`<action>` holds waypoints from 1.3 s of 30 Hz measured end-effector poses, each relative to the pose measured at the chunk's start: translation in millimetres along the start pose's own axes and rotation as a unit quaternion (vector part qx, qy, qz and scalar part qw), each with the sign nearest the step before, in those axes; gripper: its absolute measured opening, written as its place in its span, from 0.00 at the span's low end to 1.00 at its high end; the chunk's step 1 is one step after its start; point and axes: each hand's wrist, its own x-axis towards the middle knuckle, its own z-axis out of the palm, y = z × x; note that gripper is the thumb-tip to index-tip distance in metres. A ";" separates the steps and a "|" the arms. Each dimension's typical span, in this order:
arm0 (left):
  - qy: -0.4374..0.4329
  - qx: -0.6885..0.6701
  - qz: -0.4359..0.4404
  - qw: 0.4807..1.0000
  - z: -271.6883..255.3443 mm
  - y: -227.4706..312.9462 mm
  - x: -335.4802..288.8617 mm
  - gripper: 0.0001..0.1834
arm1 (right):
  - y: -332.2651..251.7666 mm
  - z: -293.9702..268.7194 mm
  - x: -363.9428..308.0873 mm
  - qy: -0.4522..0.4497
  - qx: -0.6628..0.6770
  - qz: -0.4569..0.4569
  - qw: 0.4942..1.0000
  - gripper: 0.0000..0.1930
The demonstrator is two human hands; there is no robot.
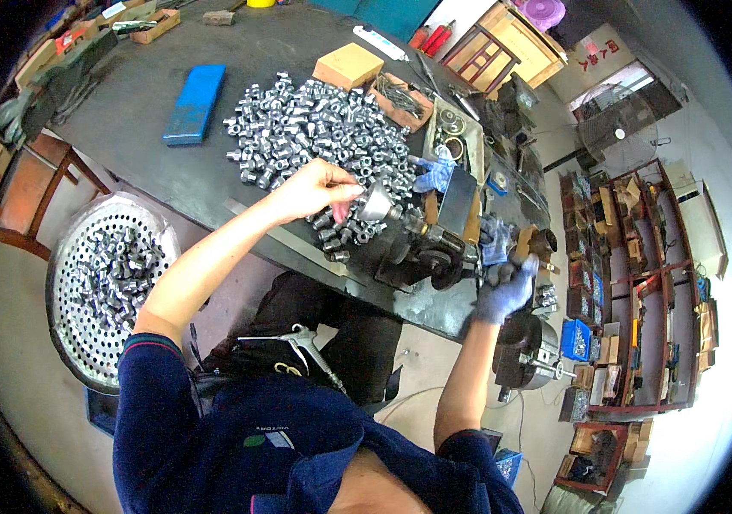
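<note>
My bare left hand [319, 192] is closed in a pinch right beside the silver cone-shaped chuck [375, 204] of a small bench machine [422, 253]. Whatever its fingertips hold is too small and too covered to make out. My right hand [505, 295], in a pale blue-grey glove, is closed at the other end of the machine; what it grips is hidden. A large heap of shiny metal fittings [319, 128] lies on the dark bench just beyond my left hand. More fittings [122, 270] fill part of a round perforated metal tray [75, 325] at my left.
An air blow gun [304, 338] lies across my lap. Behind the heap are a blue case [195, 104], a yellow block [348, 66] and a box of thin metal pieces [402, 101]. A blue-and-white glove [436, 171] lies by the machine. Shelves [640, 291] with bins stand at right.
</note>
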 end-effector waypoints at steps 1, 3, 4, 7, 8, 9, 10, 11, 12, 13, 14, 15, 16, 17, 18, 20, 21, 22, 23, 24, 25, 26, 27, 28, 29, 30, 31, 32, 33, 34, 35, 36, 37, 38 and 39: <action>-0.004 -0.012 -0.004 1.000 -0.1 -0.5 1.8 0.13 | -0.7 -11.2 -11.8 0.016 -0.011 0.008 1.000 0.18; 0.001 -0.030 -0.020 0.999 -1.1 -1.0 1.2 0.13 | 10.6 -31.7 -28.4 0.013 -0.004 0.041 0.999 0.18; 0.001 -0.037 -0.029 0.999 0.2 1.2 2.2 0.13 | 19.6 -44.2 -32.6 0.001 0.013 0.061 0.998 0.18; 0.011 -0.062 -0.032 0.998 3.5 5.0 3.0 0.12 | 85.1 -85.8 -12.6 0.037 -0.005 0.120 0.992 0.15; 0.019 -0.071 -0.029 0.997 3.0 5.1 1.2 0.12 | 101.4 -82.6 -2.0 0.033 0.007 0.122 0.992 0.15; 0.024 -0.082 -0.031 0.996 0.7 2.9 -0.7 0.12 | 105.7 -67.9 5.7 0.002 -0.009 0.092 0.996 0.16; 0.033 -0.072 -0.030 0.996 -1.8 5.9 -5.3 0.11 | 109.5 -50.4 13.0 -0.027 -0.022 0.060 0.998 0.17; 0.032 -0.064 -0.025 0.997 -2.5 11.5 -7.9 0.11 | 124.9 -63.7 45.1 0.019 -0.065 0.078 0.995 0.17; 0.051 -0.053 -0.030 0.997 -10.3 9.5 -19.6 0.11 | 109.3 -27.5 40.1 0.006 -0.190 -0.034 0.981 0.16; 0.042 -0.044 -0.024 0.998 -20.1 9.4 -27.3 0.11 | 105.7 -28.7 60.6 0.006 -0.166 -0.069 0.984 0.13; 0.058 -0.021 -0.039 0.997 -26.2 17.3 -39.0 0.11 | 102.8 -33.0 81.4 0.006 -0.142 -0.104 0.984 0.10; 0.073 0.025 -0.042 0.996 -34.9 24.7 -54.0 0.11 | 99.9 -38.1 101.7 0.005 -0.118 -0.138 0.983 0.08; 0.109 0.059 -0.051 0.991 -50.5 25.0 -79.7 0.11 | 76.5 -14.4 84.7 0.060 -0.073 -0.041 0.995 0.08; 0.140 0.135 -0.065 0.979 -66.6 27.8 -111.8 0.11 | 49.4 10.0 60.5 0.049 -0.040 -0.014 0.998 0.08; 0.193 0.194 -0.094 0.957 -78.4 29.2 -141.7 0.11 | 28.8 19.1 40.9 0.043 -0.007 0.011 0.999 0.09; 0.247 0.327 -0.067 0.909 -106.1 16.9 -199.5 0.09 | 14.7 3.9 23.3 -0.007 0.039 -0.017 0.999 0.10; 0.289 0.282 -0.106 0.909 -108.4 19.1 -220.9 0.09 | 11.7 -17.9 18.4 -0.049 0.018 -0.020 0.998 0.13; 0.319 0.328 -0.185 0.870 -110.5 25.5 -242.4 0.08 | 4.2 -12.3 0.8 -0.009 0.033 -0.012 0.999 0.17; 0.359 0.399 -0.218 0.815 -105.5 31.7 -253.4 0.07 | 1.7 -16.1 -12.1 -0.003 -0.010 -0.024 1.000 0.17; 0.286 0.586 -0.254 0.715 -118.2 22.4 -269.4 0.07 | 1.0 -21.2 -23.6 0.003 -0.053 -0.035 0.998 0.18; 0.289 0.637 -0.258 0.666 -115.7 17.1 -271.7 0.09 | 3.5 -27.3 -33.3 -0.006 -0.048 -0.004 0.999 0.17; 0.288 0.688 -0.258 0.614 -111.7 15.7 -267.2 0.10 | 10.7 -38.0 -38.2 -0.010 -0.041 0.025 0.999 0.16; 0.306 0.651 -0.223 0.658 -106.1 13.0 -254.5 0.11 | 28.7 -52.3 -36.6 0.002 -0.016 0.041 0.999 0.14; 0.322 0.612 -0.190 0.697 -94.5 15.5 -235.6 0.13 | 36.1 -48.5 -41.2 0.014 0.002 0.082 0.997 0.12; 0.301 0.565 -0.135 0.756 -81.6 14.1 -210.1 0.13 | 49.9 -54.1 -39.0 0.046 -0.023 0.101 0.994 0.10; 0.276 0.515 -0.080 0.808 -66.4 13.3 -183.5 0.13 | 69.5 -61.3 -32.7 0.077 -0.046 0.123 0.988 0.09; 0.237 0.531 -0.038 0.813 -50.9 7.6 -151.3 0.13 | 86.1 -68.6 -21.0 0.077 0.001 0.116 0.990 0.08; 0.197 0.545 0.004 0.815 -36.1 -1.1 -121.3 0.14 | 95.9 -70.5 -9.8 0.076 0.047 0.110 0.990 0.08; 0.175 0.547 0.015 0.818 -24.3 -12.4 -94.4 0.14 | 96.4 -62.5 -6.0 0.080 0.025 0.085 0.993 0.08; 0.155 0.551 0.024 0.820 -17.6 -24.4 -73.9 0.14 | 89.6 -51.5 -9.9 0.063 0.012 0.080 0.995 0.09; 0.103 0.590 -0.014 0.801 -16.9 -34.1 -61.4 0.15 | 91.3 -47.1 -8.6 0.053 0.025 0.077 0.995 0.09; 0.051 0.625 -0.052 0.777 -15.9 -42.7 -51.0 0.16 | 92.1 -43.6 -7.9 0.044 0.038 0.074 0.996 0.09; 0.054 0.645 -0.034 0.761 -12.7 -46.9 -48.1 0.17 | 83.4 -39.6 -16.8 0.055 0.020 0.082 0.995 0.10; 0.051 0.648 -0.037 0.759 -13.1 -49.8 -46.4 0.18 | 77.6 -35.4 -22.4 0.071 -0.003 0.083 0.994 0.12; 0.049 0.652 -0.041 0.756 -14.4 -51.9 -45.0 0.18 | 82.0 -41.4 -19.7 0.069 -0.012 0.077 0.995 0.13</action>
